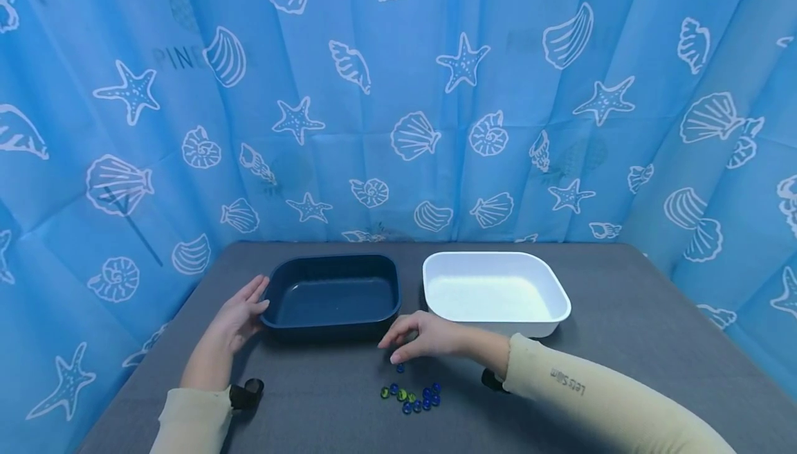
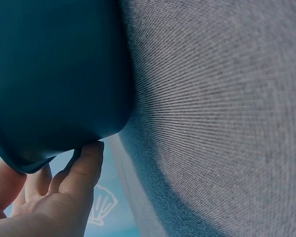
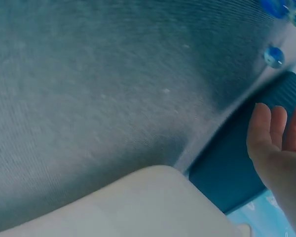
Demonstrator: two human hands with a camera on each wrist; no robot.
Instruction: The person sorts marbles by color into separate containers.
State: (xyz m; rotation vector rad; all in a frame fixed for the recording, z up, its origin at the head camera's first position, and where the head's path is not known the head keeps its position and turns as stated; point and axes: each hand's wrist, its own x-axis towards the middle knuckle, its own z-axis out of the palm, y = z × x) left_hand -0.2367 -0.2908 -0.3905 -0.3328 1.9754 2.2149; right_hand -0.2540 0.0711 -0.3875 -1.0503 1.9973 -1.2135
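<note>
My left hand (image 1: pixel 235 315) touches the left end of a dark blue basin (image 1: pixel 333 327), fingers fairly straight. In the left wrist view its fingertips (image 2: pixel 91 155) meet the basin's outer wall just below the rim. My right hand (image 1: pixel 423 338) hovers low between the basin and a group of glass marbles, thumb and fingers apart and nothing visible between them. One blue marble (image 1: pixel 400 368) lies just under its thumb. Nearer to me lie several blue marbles (image 1: pixel 427 404) and a few yellow-green marbles (image 1: pixel 402 395).
A white basin (image 1: pixel 498 329) stands right of the dark one, behind my right wrist. Both rest on a grey cloth-covered table (image 1: pixel 324 398). Behind the table hangs a blue curtain (image 1: pixel 386 94) with white shells and starfish.
</note>
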